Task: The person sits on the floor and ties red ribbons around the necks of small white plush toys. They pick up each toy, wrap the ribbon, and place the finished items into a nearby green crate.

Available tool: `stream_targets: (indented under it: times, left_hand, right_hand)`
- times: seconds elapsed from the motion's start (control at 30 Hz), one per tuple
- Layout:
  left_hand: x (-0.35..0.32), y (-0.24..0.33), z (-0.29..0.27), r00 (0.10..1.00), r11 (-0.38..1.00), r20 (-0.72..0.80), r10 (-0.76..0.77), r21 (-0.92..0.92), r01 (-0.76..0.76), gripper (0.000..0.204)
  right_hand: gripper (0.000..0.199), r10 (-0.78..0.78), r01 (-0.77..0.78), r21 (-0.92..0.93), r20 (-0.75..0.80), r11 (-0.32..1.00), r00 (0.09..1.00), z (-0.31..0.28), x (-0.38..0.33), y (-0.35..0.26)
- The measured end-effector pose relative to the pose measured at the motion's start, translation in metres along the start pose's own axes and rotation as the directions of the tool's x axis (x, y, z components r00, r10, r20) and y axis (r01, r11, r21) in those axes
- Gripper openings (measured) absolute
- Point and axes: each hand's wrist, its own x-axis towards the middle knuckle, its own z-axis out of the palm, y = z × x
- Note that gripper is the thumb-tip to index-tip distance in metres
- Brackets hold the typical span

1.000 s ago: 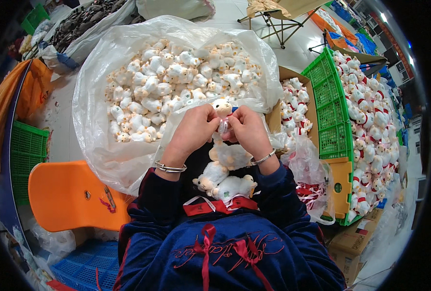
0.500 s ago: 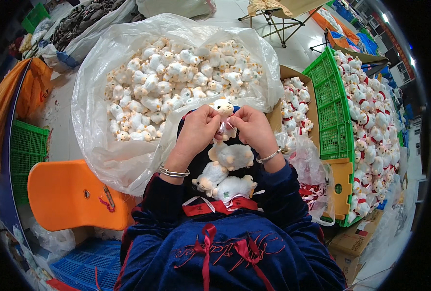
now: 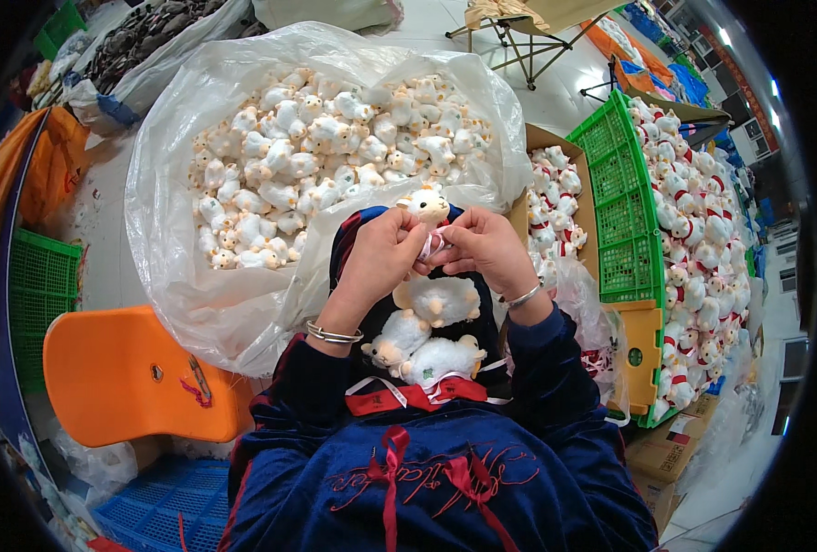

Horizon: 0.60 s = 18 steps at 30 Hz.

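Between my hands, above my lap, a small white plush sheep (image 3: 427,203) sits with its head up and its body mostly hidden by my fingers. A pale pink ribbon (image 3: 436,244) loops at its neck. My left hand (image 3: 385,258) pinches the ribbon from one side, fingers closed. From the other side my right hand (image 3: 491,250) grips the ribbon with thumb and forefinger. Just below, on my lap, lie a plush toy (image 3: 443,302) with its underside up and two more plush toys, one on the left (image 3: 397,339) and one nearer (image 3: 443,361). Red ribbon (image 3: 399,398) crosses my waist.
A large clear plastic bag (image 3: 165,221) full of white plush toys spreads ahead. To the right stand a carton (image 3: 555,140) and a green crate (image 3: 611,198), both holding toys with red ribbons. An orange chair (image 3: 105,377) at left carries small thread snips (image 3: 200,375).
My right hand has shifted slightly right and down, its fingers now more curled around the ribbon. The ribbon loop shows more clearly at the sheep's neck. The whole view has shifted a little.
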Motion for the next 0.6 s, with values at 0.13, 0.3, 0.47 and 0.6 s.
stream_targets:
  times: [0.13, 0.3, 0.47, 0.6]
  left_hand:
    - [0.0, 0.001, -0.001, 0.999, 0.998, -0.002, -0.05, -0.028, 0.049, 0.022]
    - [0.001, 0.004, -0.001, 0.998, 0.998, 0.019, -0.065, 0.017, 0.065, 0.023]
    - [0.005, -0.001, -0.002, 0.996, 0.995, 0.015, -0.086, -0.047, 0.086, 0.023]
    - [0.008, -0.011, -0.001, 0.997, 0.988, -0.01, -0.073, -0.134, 0.071, 0.022]
  right_hand:
    - [0.017, -0.002, 0.002, 0.039, -0.003, 0.999, 1.0, 0.003, -0.002, 0.001]
    - [0.017, -0.047, 0.047, 0.005, 0.012, 0.999, 0.999, 0.001, 0.002, 0.003]
    - [0.015, -0.141, 0.139, -0.147, 0.0, 0.979, 0.99, -0.003, 0.009, 0.008]
    - [0.016, -0.22, 0.219, -0.152, 0.007, 0.964, 0.975, -0.004, 0.014, 0.018]
